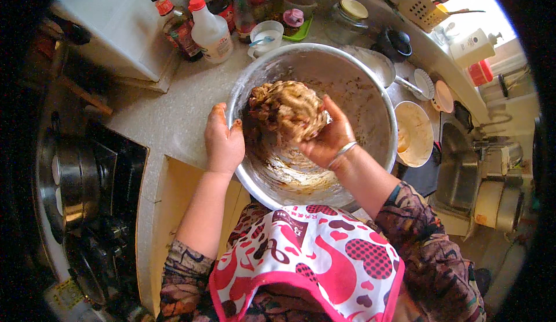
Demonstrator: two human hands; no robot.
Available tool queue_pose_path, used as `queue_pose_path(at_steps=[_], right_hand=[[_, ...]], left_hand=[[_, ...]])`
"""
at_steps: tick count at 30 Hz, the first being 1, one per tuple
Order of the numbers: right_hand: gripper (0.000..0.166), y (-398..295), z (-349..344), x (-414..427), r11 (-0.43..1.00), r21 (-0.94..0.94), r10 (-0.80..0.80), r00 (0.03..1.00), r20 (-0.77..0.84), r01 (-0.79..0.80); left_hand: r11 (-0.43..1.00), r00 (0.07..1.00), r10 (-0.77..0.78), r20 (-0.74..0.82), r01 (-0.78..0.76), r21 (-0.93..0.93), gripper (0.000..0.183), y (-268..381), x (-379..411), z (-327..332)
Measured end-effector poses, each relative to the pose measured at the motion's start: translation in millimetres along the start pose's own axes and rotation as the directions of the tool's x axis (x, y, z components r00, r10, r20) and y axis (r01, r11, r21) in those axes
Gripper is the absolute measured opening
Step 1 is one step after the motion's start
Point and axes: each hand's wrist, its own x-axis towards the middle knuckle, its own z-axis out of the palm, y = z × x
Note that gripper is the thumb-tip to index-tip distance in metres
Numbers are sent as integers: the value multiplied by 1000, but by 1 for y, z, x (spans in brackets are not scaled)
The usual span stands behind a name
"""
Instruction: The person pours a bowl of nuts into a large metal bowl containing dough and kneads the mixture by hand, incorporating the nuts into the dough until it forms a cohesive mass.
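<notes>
A large metal bowl (pixel 278 55) stands on the counter before me, its inner wall smeared with brown residue. My right hand (pixel 330 135), with a silver bangle at the wrist, is under and beside a clump of sticky brown-and-beige mixture (pixel 295 109), blurred by motion. It is lifted over the left part of the bowl, and its fingers are partly hidden behind the clump. At the bowl's left rim, my left hand (pixel 225 139) rests against the outside, thumb up near the edge and fingertips stained brown.
Sauce bottles (pixel 176 28), a white bottle with a red cap (pixel 211 33) and a small cup (pixel 266 35) stand behind the bowl. A glass jar (pixel 347 20) is at the back. To the right are a white bowl (pixel 419 135) and a sink (pixel 458 161); at left, a steel pot (pixel 78 183).
</notes>
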Motion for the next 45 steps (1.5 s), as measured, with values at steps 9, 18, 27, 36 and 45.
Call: queue_pose_path(at_steps=[9,18,27,36,45], right_hand=[[41,-82,-7,-25,899,-437,-211,903,-373,29],[29,-65,-108,8,-481,-746,-663,748,-35,-460],[29,25,-88,21,-611,-685,-614,784,92,-398],[17,-36,-66,-12,-781,-488,-477,876,66,-389],[34,69,-60,27,-740,-610,-400,914,63,-282]], left_hand=[[1000,1000,-22,-17,22,17,40,4,-1,1],[1000,997,-18,-70,19,20,39,7,-5,7],[998,994,-21,-111,26,49,38,16,-2,7],[999,993,-3,-119,-2,-37,35,12,-4,4],[998,994,-44,-100,39,-54,35,17,-5,5]])
